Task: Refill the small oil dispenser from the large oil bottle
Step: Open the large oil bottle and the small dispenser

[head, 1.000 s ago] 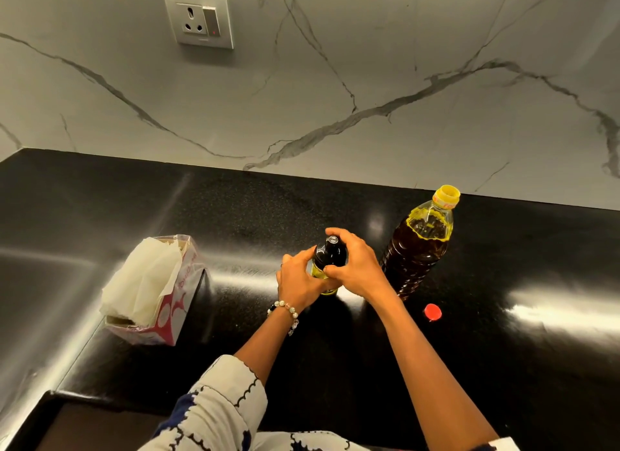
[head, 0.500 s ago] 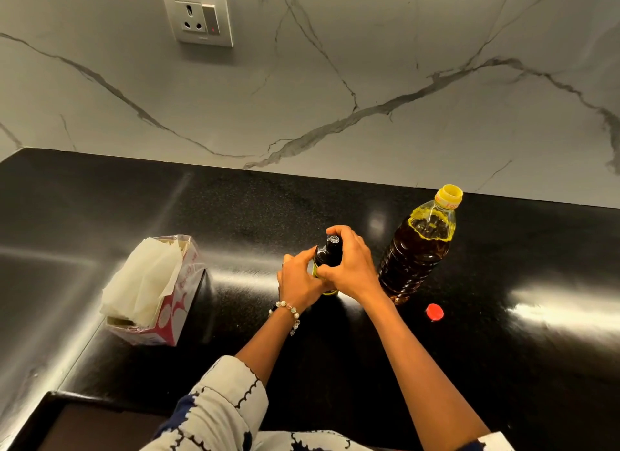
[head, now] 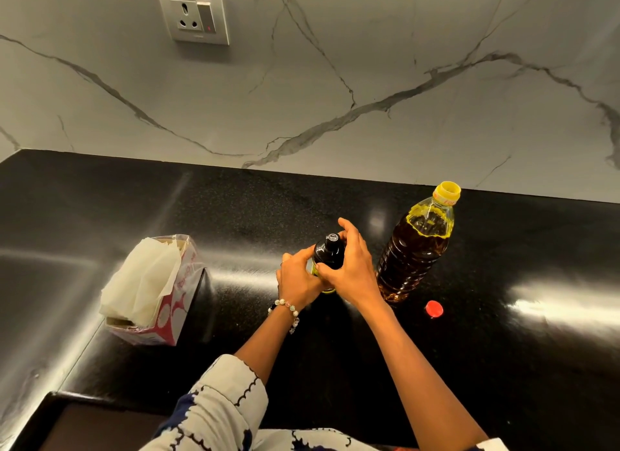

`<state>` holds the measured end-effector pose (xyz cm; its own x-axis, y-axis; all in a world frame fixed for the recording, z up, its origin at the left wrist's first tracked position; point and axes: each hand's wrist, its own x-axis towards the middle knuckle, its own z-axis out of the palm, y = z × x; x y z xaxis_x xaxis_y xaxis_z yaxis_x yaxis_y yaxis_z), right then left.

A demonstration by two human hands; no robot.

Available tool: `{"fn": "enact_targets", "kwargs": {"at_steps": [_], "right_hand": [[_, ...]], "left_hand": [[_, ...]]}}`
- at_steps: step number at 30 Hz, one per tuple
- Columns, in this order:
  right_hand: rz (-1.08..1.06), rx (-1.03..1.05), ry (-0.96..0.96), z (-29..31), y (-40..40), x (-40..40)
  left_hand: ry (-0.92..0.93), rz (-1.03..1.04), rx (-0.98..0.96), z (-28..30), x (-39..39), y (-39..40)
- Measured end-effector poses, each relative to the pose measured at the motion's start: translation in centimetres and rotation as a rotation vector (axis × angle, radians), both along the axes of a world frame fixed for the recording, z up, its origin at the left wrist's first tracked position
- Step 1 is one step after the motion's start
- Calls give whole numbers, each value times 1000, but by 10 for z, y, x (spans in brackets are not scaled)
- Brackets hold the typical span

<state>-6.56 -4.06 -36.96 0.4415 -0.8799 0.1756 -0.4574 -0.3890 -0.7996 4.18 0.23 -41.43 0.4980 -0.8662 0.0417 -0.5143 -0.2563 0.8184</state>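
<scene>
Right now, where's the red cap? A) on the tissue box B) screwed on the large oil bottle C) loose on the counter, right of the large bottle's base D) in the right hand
C: the red cap lies loose on the black counter, just right of the base of the large oil bottle, whose yellow neck is uncapped.

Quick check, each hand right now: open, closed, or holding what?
Left hand: fingers curled round the dispenser, holding its body.
Right hand: gripping the dispenser near its top.
</scene>
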Motion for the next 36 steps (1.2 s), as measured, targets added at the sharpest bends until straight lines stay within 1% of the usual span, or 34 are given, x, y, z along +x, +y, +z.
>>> {"fn": "enact_targets", "kwargs": {"at_steps": [4,10,16,19,25,28,33,36], "right_hand": [[7,9,-20,-3,0,-1],[-84,-137,-20,-3,3,2],[8,-14,-15,3,0,-2],[32,28,-43,4,-1,-5],[-84,-125,-3,1,2,-1],[-61,-75,-5,4,3,-1],[57,78,11,9,-2,-6],[86,84,25,12,-2,-7]], "left_hand": [[-15,-21,27,0,1,0],[10,-2,14,-2,0,-1],[2,-1,18,-1,0,0],[-19,-13,30,0,1,0],[12,-4,29,-2,1,-1],[12,-1,30,0,0,0],[1,-6,23,4,-1,2],[-4,-17,36,3,0,2]]}}
